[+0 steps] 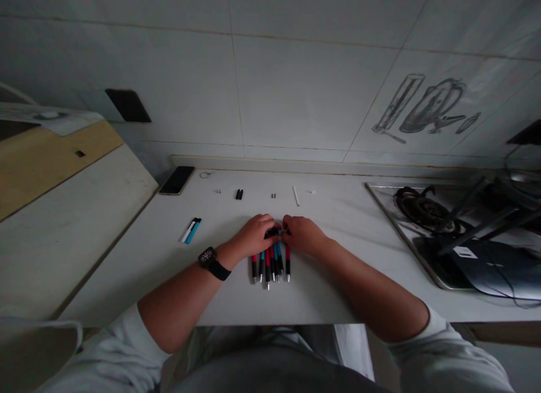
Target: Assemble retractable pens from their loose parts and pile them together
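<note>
Several retractable pens (267, 267) in red, blue and black lie side by side on the white counter, their metal tips toward me. My left hand (257, 234) is curled over the far ends of the bunch, closed on the pens. My right hand (303, 234) is closed at the top of the rightmost red and black pen (288, 264), its fingertips close to those of the left. The far ends of the pens are partly hidden by my fingers. A black watch (207, 258) is on my left wrist.
Beyond my hands lie two black grips (239, 194), small metal pieces (273, 195), a thin white tube (296, 195) and tiny white parts (311, 192). White and teal pieces (191, 230) and a phone (177, 180) are at left. A gas stove (422, 210) stands right.
</note>
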Demonstrator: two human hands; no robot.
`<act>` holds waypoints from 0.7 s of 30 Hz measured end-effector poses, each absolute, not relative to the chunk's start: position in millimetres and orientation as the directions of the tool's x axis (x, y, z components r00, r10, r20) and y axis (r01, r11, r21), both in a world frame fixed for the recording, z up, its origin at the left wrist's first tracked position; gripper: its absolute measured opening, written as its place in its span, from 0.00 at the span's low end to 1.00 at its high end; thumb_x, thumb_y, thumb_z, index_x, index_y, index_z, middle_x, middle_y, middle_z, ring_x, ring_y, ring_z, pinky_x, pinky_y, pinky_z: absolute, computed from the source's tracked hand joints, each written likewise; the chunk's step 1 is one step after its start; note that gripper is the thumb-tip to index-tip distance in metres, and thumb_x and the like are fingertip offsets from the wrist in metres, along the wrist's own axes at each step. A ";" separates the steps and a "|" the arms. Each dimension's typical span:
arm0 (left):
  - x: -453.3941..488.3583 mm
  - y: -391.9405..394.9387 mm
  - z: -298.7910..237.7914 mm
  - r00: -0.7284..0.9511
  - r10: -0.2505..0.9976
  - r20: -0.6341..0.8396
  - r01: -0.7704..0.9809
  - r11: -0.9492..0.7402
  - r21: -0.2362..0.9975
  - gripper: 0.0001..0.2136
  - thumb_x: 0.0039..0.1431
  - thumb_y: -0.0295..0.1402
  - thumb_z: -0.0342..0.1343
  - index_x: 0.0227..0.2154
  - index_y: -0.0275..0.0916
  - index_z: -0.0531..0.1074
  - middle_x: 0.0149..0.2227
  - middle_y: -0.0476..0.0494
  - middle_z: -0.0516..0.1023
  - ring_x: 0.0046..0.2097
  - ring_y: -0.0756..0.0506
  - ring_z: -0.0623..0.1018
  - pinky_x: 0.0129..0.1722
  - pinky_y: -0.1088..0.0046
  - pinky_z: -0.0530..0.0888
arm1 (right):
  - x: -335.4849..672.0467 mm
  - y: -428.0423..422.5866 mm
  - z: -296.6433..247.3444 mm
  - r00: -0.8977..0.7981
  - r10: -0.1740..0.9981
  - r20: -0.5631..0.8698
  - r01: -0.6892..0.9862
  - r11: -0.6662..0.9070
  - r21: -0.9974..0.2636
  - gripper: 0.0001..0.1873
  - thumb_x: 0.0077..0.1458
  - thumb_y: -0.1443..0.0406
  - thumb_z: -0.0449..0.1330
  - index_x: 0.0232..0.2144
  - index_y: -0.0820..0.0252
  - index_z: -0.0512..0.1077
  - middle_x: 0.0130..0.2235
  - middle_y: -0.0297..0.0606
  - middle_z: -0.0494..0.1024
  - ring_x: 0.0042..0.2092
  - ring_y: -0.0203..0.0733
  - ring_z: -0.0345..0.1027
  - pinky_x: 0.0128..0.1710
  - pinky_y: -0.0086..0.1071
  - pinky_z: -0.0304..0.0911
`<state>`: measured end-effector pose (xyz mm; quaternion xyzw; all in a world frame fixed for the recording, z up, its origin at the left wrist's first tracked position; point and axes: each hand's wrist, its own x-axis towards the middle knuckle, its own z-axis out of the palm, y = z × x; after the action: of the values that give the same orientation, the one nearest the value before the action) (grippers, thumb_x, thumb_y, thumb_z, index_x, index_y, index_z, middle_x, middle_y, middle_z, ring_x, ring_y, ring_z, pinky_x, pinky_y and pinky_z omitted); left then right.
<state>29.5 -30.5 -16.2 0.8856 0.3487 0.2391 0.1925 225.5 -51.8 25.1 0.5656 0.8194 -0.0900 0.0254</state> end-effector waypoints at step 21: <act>27.1 -30.1 -16.3 0.628 0.716 0.305 0.515 -0.676 0.527 0.12 0.60 0.36 0.66 0.43 0.40 0.72 0.43 0.42 0.77 0.46 0.41 0.76 0.47 0.61 0.74 | 226.1 -65.2 42.5 -0.354 0.898 -0.261 0.935 0.331 -0.130 0.17 0.64 0.57 0.56 0.46 0.64 0.74 0.47 0.54 0.81 0.47 0.54 0.77 0.43 0.38 0.65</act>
<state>27.1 -30.1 -16.3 0.8800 0.3496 0.2525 0.1990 226.1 -65.2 42.5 0.5638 0.8127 -0.1291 0.0712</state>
